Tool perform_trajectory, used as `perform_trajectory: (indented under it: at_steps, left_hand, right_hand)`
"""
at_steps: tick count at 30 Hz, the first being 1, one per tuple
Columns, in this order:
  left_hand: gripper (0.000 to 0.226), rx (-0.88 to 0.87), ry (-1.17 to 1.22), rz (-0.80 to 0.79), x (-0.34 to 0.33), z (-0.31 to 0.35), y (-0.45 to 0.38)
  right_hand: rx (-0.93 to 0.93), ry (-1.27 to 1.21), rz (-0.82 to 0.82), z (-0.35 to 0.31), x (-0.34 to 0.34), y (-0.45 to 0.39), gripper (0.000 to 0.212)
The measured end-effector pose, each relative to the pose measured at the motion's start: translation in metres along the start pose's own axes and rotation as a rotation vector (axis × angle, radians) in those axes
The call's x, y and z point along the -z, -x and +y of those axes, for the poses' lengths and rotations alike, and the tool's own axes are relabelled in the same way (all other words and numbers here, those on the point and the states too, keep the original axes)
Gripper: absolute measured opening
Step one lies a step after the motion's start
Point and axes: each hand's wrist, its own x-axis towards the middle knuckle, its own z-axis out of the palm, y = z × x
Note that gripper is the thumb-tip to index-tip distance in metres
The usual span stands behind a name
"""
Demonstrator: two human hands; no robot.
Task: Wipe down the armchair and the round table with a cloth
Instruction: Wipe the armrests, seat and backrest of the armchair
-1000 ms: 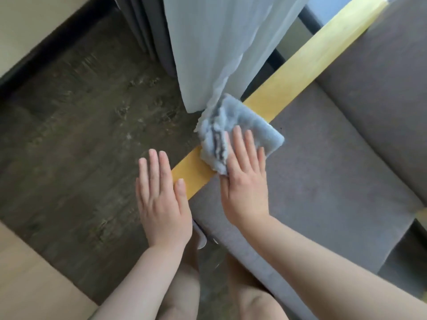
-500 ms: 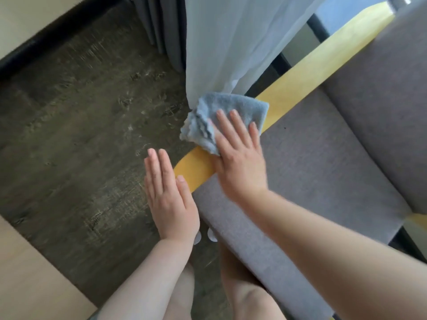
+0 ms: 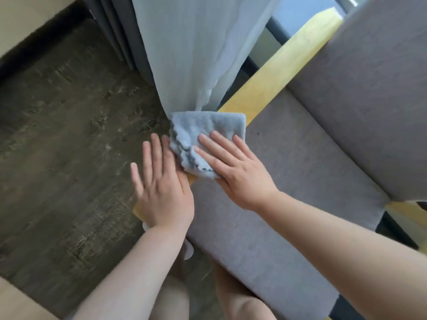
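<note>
A folded light-blue cloth (image 3: 209,130) lies on the yellow wooden armrest (image 3: 284,63) of a grey upholstered armchair (image 3: 307,172). My right hand (image 3: 233,167) presses flat on the cloth with its fingers spread. My left hand (image 3: 161,183) rests flat and open on the front end of the same armrest, its fingertips touching the cloth's left edge. The armrest under both hands is mostly hidden. No round table is in view.
A pale sheer curtain (image 3: 201,49) hangs down to the armrest just behind the cloth, with darker drapes (image 3: 120,38) beside it. Dark wood-grain floor (image 3: 69,135) spreads to the left. A light wooden surface (image 3: 16,303) shows at the bottom-left corner. My bare knees (image 3: 231,296) are below.
My right hand has slid the cloth back along the armrest toward its front end, close to my left hand. My left hand now lies on the armrest's end and touches the cloth.
</note>
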Motion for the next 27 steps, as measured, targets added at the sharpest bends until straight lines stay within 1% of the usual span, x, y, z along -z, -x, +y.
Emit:
perform_trajectory:
  at_steps: [1,3,4,5,6,8,9,10,11,13,14,15,16,18,19,20,21,22,24,25,26,27]
  left_hand:
    - [0.058,-0.033,-0.018,-0.012,-0.001,0.001,-0.003]
    - [0.057,-0.079,-0.052,-0.024,-0.003,0.005,-0.009]
    - [0.057,-0.082,-0.055,-0.022,-0.004,0.008,-0.011]
    - [0.057,-0.079,-0.053,-0.012,-0.006,0.012,-0.013]
    - [0.057,-0.076,-0.045,0.000,-0.007,0.016,-0.016]
    - [0.057,-0.095,-0.011,0.000,-0.010,0.025,-0.023]
    - [0.058,-0.119,-0.007,-0.007,-0.012,0.030,-0.027]
    - [0.058,-0.148,-0.021,-0.013,-0.012,0.035,-0.031]
    - [0.057,-0.179,-0.051,-0.016,-0.013,0.038,-0.036]
    - [0.055,-0.220,-0.096,-0.011,-0.017,0.047,-0.048]
    - [0.055,-0.223,-0.108,-0.005,-0.019,0.052,-0.056]
    - [0.055,-0.221,-0.112,0.001,-0.021,0.058,-0.062]
    - [0.055,-0.220,-0.102,0.007,-0.024,0.066,-0.068]
    - [0.056,-0.232,-0.056,0.024,-0.027,0.079,-0.075]
    - [0.056,-0.248,-0.047,0.028,-0.027,0.083,-0.077]
    - [0.056,-0.271,-0.063,0.017,-0.026,0.084,-0.078]
    - [0.056,-0.304,-0.094,-0.005,-0.026,0.085,-0.079]
    - [0.057,-0.339,-0.116,-0.031,-0.026,0.086,-0.081]
    - [0.058,-0.385,-0.115,-0.055,-0.027,0.094,-0.091]
    - [0.058,-0.396,-0.112,-0.056,-0.028,0.100,-0.098]
    - [0.059,-0.400,-0.108,-0.054,-0.030,0.107,-0.103]
    - [0.059,-0.401,-0.095,-0.053,-0.032,0.114,-0.109]
  right_hand:
    - [-0.043,0.020,0.015,0.021,0.005,-0.004,0.054]
    - [-0.304,-0.006,0.107,0.046,0.012,-0.032,0.053]
    - [-0.430,-0.034,0.158,0.041,0.014,-0.047,0.052]
    - [-0.482,-0.049,0.195,0.029,0.012,-0.055,0.052]
    - [-0.436,-0.069,0.194,0.016,0.006,-0.055,0.052]
    - [-0.202,-0.058,0.080,0.003,0.000,-0.026,0.056]
    - [-0.115,-0.028,0.027,0.015,0.002,-0.008,0.059]
    - [-0.090,0.003,0.027,0.036,0.008,0.000,0.062]
    - [-0.145,0.011,0.056,0.057,0.014,-0.003,0.063]
    - [-0.435,-0.015,0.144,0.088,0.026,-0.030,0.059]
    - [-0.570,-0.050,0.167,0.088,0.030,-0.051,0.056]
    - [-0.636,-0.066,0.184,0.079,0.029,-0.067,0.055]
    - [-0.625,-0.089,0.197,0.064,0.025,-0.074,0.056]
    - [-0.457,-0.118,0.177,0.043,0.016,-0.060,0.056]
    - [-0.384,-0.115,0.149,0.043,0.015,-0.044,0.056]
    - [-0.350,-0.082,0.126,0.056,0.016,-0.032,0.057]
    - [-0.365,-0.041,0.129,0.076,0.021,-0.028,0.057]
    - [-0.443,-0.032,0.139,0.096,0.028,-0.032,0.056]
    - [-0.679,-0.051,0.174,0.124,0.041,-0.056,0.053]
    - [-0.746,-0.062,0.181,0.123,0.043,-0.072,0.054]
    - [-0.739,-0.070,0.187,0.114,0.040,-0.081,0.055]
    - [-0.662,-0.077,0.194,0.102,0.036,-0.084,0.057]
